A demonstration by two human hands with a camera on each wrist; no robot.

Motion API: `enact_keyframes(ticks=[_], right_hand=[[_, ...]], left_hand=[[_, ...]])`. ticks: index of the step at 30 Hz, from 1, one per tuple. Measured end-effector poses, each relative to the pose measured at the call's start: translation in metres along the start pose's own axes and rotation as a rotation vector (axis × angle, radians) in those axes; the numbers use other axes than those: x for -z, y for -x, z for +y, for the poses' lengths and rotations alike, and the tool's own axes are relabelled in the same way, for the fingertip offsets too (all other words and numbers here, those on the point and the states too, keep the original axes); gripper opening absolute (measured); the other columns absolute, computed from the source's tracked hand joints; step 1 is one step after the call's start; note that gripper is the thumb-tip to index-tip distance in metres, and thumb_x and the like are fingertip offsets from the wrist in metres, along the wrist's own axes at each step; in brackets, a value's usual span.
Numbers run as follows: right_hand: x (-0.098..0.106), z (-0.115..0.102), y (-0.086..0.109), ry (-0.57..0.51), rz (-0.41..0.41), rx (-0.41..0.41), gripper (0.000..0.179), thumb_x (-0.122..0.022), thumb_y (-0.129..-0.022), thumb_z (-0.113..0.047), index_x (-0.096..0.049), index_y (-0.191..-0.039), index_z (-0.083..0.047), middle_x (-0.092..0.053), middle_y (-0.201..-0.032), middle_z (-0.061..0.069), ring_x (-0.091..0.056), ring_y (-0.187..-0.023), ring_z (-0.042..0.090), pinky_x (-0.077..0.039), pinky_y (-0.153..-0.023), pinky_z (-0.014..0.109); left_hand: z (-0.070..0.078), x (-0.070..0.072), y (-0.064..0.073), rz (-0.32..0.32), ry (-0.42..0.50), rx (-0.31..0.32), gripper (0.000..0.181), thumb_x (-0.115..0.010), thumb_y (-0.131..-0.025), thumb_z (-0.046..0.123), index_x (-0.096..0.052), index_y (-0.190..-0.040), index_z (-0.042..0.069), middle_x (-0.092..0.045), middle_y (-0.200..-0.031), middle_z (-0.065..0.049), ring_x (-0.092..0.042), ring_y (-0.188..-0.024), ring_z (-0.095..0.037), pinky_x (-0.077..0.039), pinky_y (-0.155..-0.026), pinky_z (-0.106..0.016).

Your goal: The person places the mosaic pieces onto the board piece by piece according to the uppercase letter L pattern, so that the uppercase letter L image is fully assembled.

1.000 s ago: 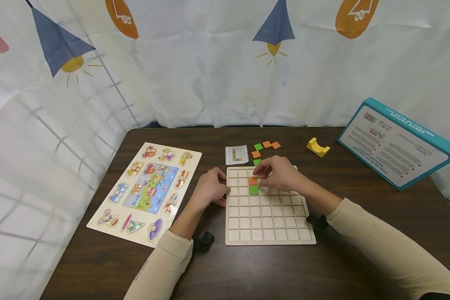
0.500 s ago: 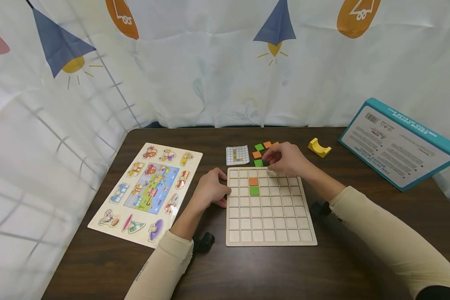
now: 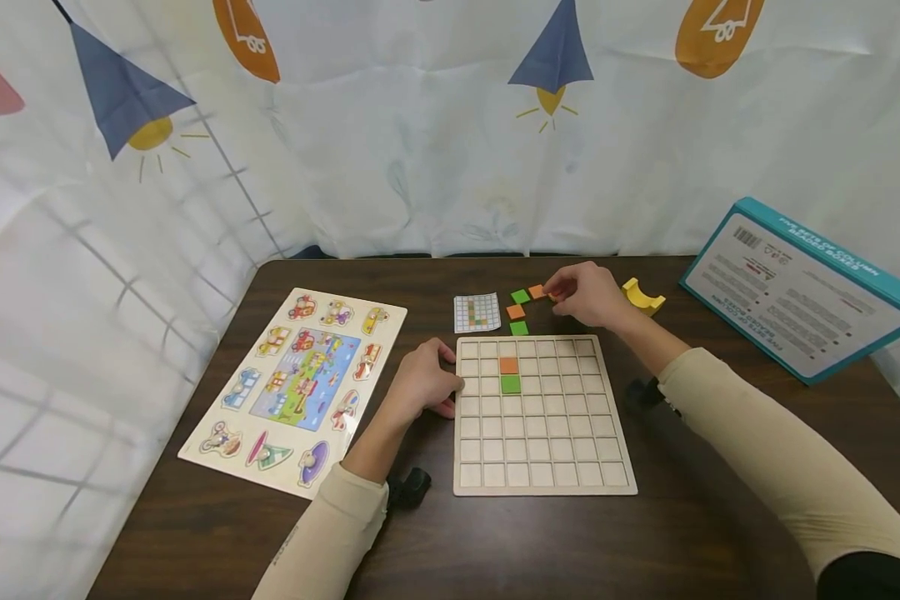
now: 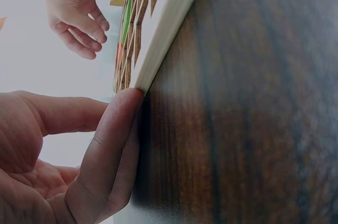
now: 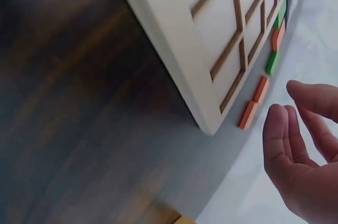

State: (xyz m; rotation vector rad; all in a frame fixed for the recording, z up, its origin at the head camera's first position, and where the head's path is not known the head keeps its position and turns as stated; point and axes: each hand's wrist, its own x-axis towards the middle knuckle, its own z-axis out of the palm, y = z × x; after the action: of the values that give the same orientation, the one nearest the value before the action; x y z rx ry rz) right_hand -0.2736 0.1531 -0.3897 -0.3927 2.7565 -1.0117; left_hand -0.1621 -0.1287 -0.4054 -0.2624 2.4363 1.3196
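A pale wooden grid board (image 3: 543, 429) lies on the table, with an orange square tile (image 3: 508, 365) and a green square tile (image 3: 510, 384) set in adjoining cells. My left hand (image 3: 422, 379) touches the board's left edge; in the left wrist view its fingertips (image 4: 132, 97) rest against the rim. Beyond the board's back edge, my right hand (image 3: 587, 293) is at the loose tiles, over an orange tile (image 3: 553, 297) that it partly hides. In the right wrist view, thumb and fingers are apart with nothing between them, and two orange tiles (image 5: 248, 114) lie near.
Loose green (image 3: 521, 297) and orange (image 3: 515, 312) tiles lie behind the board, beside a printed pattern card (image 3: 476, 313). A yellow curved block (image 3: 642, 297) and a teal box (image 3: 802, 292) stand to the right. A picture puzzle board (image 3: 292, 392) lies left.
My right hand has left the orange tile in the board and moved back and right to the loose tiles. My left hand stays at the board's edge.
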Motion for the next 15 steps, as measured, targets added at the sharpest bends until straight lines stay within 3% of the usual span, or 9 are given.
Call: enact_keyframes(ticks=[15], right_hand=[[0.006,0.012,-0.026,0.084,-0.012,-0.028,0.029,-0.074,-0.09,0.002,-0.073,-0.119,-0.001,-0.072,-0.118,0.019,-0.065,-0.11,0.035,-0.055,-0.099,0.051]], left_hand=[[0.001,-0.001,0.001,-0.002,0.003,-0.002,0.035,-0.069,-0.087,-0.002,-0.057,-0.12,0.002,-0.065,-0.095,-0.022,-0.069,-0.048,-0.02,-0.063,-0.047,-0.035]])
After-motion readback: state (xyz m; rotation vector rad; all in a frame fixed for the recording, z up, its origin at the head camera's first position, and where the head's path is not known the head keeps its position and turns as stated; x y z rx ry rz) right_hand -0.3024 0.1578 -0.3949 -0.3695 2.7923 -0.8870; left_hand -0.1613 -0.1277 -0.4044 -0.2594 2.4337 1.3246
